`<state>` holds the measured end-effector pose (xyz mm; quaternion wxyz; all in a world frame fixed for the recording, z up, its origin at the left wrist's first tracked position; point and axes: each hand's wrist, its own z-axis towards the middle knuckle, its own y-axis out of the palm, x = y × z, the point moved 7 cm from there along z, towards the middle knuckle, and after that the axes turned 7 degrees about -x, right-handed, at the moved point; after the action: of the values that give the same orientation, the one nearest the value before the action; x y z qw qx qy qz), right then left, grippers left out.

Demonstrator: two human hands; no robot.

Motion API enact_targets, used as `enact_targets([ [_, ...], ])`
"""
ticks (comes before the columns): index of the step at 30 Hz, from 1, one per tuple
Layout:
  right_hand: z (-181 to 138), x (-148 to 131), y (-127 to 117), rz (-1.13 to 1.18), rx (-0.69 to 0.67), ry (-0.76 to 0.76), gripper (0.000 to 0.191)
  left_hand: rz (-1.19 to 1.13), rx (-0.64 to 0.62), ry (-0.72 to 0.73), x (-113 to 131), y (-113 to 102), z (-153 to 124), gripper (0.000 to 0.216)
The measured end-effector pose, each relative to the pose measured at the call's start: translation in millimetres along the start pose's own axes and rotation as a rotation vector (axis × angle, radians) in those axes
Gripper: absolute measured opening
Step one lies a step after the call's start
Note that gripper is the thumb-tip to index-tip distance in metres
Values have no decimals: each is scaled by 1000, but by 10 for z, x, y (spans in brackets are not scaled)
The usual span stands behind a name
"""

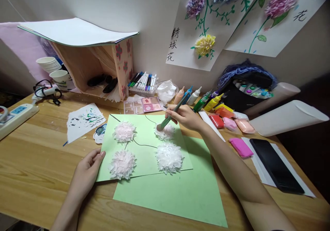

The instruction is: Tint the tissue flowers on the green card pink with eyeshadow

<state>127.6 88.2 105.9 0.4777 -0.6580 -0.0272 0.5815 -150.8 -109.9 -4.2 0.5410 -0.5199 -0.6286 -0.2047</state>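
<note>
A light green sheet (144,141) lies on the wooden desk and carries several white tissue flowers joined by thin black lines. My right hand (184,115) is closed round a green-handled brush (171,116); its tip touches the far right flower (165,132). My left hand (89,167) rests with fingers together on the sheet's near left edge, pressing it down. A second, larger green sheet (180,189) lies underneath, toward me.
Paint bottles (206,100), clay packets (232,122), a pink block (241,146) and a black phone (275,165) lie right. A makeup palette (151,104), marker rack (143,83), paint-smeared paper (82,121), power strip (15,115) and wooden shelf (98,69) stand behind.
</note>
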Motion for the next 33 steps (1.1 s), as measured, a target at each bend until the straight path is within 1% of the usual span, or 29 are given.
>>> enact_targets([
  [4, -43, 163, -179, -85, 125, 67, 37, -24, -3, -12, -12, 8, 0, 51],
  [6, -91, 184, -244, -85, 146, 67, 36, -23, 2, -21, -18, 2, 2, 50],
  [8, -124, 127, -227, -34, 105, 38, 36, -20, 11, -28, -23, -9, 5, 50],
  [10, -136, 18, -141, 4, 11, -10, 33, -21, 14, -31, -27, -19, 11, 50],
  [12, -140, -71, -51, -13, -87, -46, 28, -23, 16, -24, -28, -28, 16, 49],
  [14, -148, -76, -36, -62, -122, -42, 26, -21, 19, -13, -26, -35, 18, 48],
  [16, -163, -7, -115, -104, -80, 0, 28, -13, 17, 3, -20, -40, 18, 48],
  [18, -173, 69, -236, -125, 12, 30, 30, -7, 11, 22, -15, -42, 20, 49],
  [20, -151, 102, -346, -104, 138, 17, 28, -3, 4, 35, -16, -44, 25, 50],
  [22, -69, 99, -377, -65, 242, -26, 26, -1, 3, 44, -23, -49, 33, 52],
  [24, 84, 89, -299, -61, 262, -59, 24, -2, 7, 58, -19, -53, 37, 52],
  [28, 423, 79, -17, -149, 164, -93, 24, -3, 18, 83, 39, -44, 16, 56],
  [31, 559, 117, 131, -179, 97, -88, 26, -11, 14, 74, 83, -25, -10, 58],
  [33, 606, 173, 176, -181, 94, -58, 29, -33, 4, 69, 91, -12, -18, 57],
])
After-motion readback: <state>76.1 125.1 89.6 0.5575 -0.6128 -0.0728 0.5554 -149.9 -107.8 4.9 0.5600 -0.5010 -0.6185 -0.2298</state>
